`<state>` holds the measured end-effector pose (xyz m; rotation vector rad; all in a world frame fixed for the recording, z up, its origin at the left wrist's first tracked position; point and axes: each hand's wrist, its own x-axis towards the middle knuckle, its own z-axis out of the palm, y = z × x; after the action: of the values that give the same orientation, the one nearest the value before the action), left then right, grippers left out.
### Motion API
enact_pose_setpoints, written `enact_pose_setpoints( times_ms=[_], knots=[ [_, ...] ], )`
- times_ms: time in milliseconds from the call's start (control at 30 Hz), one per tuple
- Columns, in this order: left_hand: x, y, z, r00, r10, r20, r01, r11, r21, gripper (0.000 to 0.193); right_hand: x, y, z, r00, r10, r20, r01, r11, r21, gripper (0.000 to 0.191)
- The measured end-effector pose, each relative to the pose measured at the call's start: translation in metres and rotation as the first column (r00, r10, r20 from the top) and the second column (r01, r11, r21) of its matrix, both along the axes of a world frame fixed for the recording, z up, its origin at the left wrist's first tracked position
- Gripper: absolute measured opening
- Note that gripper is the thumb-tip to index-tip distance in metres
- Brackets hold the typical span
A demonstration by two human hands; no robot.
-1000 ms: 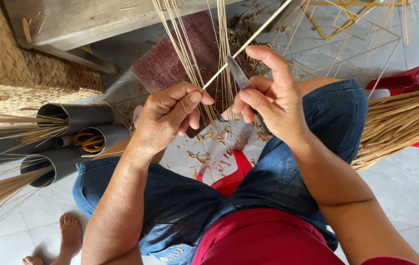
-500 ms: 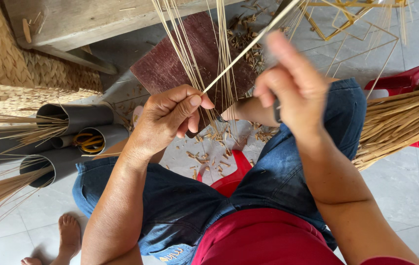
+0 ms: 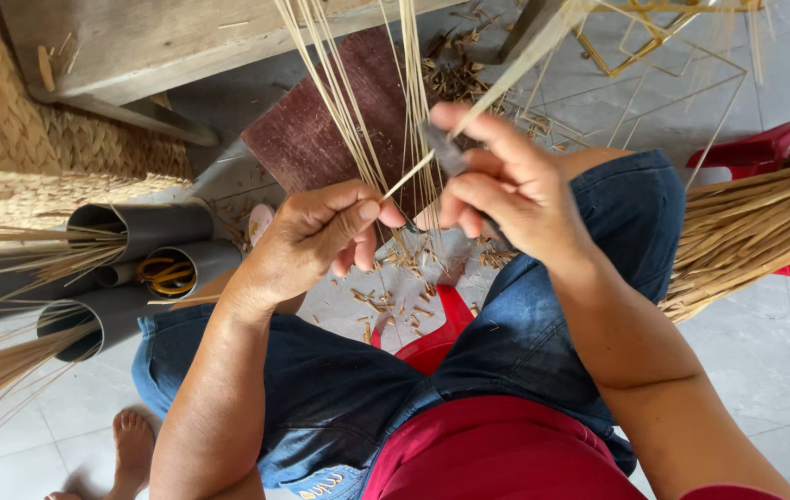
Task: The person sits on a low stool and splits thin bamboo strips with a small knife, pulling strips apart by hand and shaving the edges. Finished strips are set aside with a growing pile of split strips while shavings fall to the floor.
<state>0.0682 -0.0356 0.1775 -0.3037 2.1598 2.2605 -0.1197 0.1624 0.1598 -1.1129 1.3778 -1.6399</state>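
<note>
1. Reed strips [image 3: 349, 111], thin and pale, rise in a loose fan from the left hand [image 3: 316, 243] toward the top centre of the frame; gathering them low seems to keep the free ends out of the way.
2. That hand's grip is pressed together, thumb and forefinger pinching one strip [image 3: 409, 176] near its lower end, so it stays taut.
3. Close beside it, the right hand [image 3: 506, 190] has its grip curled shut round a small grey tool, possibly a knife [image 3: 446, 153], though blur hides the blade; it meets the pinched strip, apparently to split or trim it.
4. Pale shavings [image 3: 395, 296] lie on the floor below both hands, between the knees in blue jeans [image 3: 321, 389].
5. Grey pipes [image 3: 140, 227] at centre left hold more strips and some yellow-handled scissors [image 3: 165, 275], stored within reach.
6. A bundle of coarser stalks [image 3: 747, 231] lies at the right edge.
</note>
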Motion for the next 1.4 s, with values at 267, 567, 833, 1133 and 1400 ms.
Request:
enact_pose_setpoints(
  times_ms=[267, 567, 833, 1133, 1400],
  knots=[
    [0.011, -0.008, 0.006, 0.994, 0.000, 0.112, 0.011, 0.995, -0.096, 0.029, -0.015, 0.003, 0.001, 0.976, -0.186, 0.117, 0.185, 0.983, 0.015, 0.032],
    [0.030, -0.031, -0.002, 0.987, 0.009, 0.162, 0.020, 0.984, -0.178, 0.027, -0.082, 0.049, -0.018, 0.839, -0.442, 0.317, 0.488, 0.870, -0.077, 0.024],
    [0.027, -0.039, -0.003, 0.983, 0.176, 0.045, -0.167, 0.972, -0.163, 0.025, -0.083, 0.048, -0.005, 0.828, -0.442, 0.344, 0.513, 0.845, -0.150, 0.025],
    [-0.006, 0.000, -0.016, 0.995, 0.100, 0.023, -0.097, 0.989, -0.114, 0.022, 0.003, -0.019, -0.016, 0.999, -0.020, -0.042, 0.023, 0.996, 0.088, 0.030],
    [0.006, -0.007, -0.018, 0.984, 0.172, -0.039, -0.176, 0.962, -0.210, 0.021, -0.030, 0.005, -0.001, 0.969, -0.221, 0.110, 0.224, 0.975, -0.016, 0.028]
  ],
)
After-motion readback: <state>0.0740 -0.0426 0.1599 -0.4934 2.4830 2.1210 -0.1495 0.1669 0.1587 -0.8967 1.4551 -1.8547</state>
